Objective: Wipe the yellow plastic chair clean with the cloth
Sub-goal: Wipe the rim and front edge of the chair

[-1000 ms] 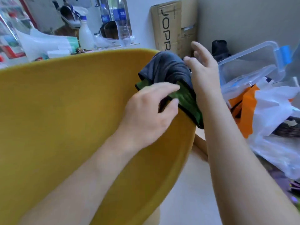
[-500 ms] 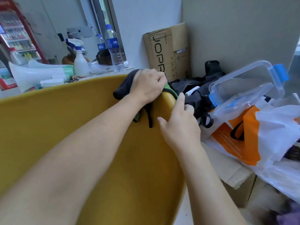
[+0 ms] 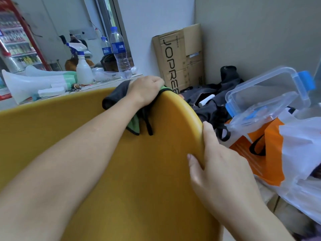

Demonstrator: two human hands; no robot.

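Head view, from above the backrest: your left hand (image 3: 146, 92) lay on the top edge of the yellow plastic chair (image 3: 107, 171), fingers curled over the rim and bunching the cloth (image 3: 114, 96) against it. The cloth, dark grey with a green face, sat draped over that top edge near the chair's right corner, one green flap and a dark strap hanging down the inner face of the backrest. Your right hand (image 3: 220, 164) gripped the right side rim lower down, thumb on the inner face and fingers wrapped round the outer edge, well apart from the cloth.

The step in hand appeared to be wiping the rim at the upper right curve. To do it well, you would have kept the right hand clamped as a brace so the shell could not swing, and drawn the cloth along the edge with steady downward pressure, the fabric folded over both faces of the rim. The loose flap deserved gathering into the palm, since a trailing end wipes nothing and could snag. Most of the broad inner surface lay uncovered by the cloth, so much of the task was probably left.

Behind the chair stood a spray bottle (image 3: 83, 69), a water bottle (image 3: 120, 54) and a cardboard box (image 3: 180, 58); a clear container (image 3: 267, 94) lay to the right.
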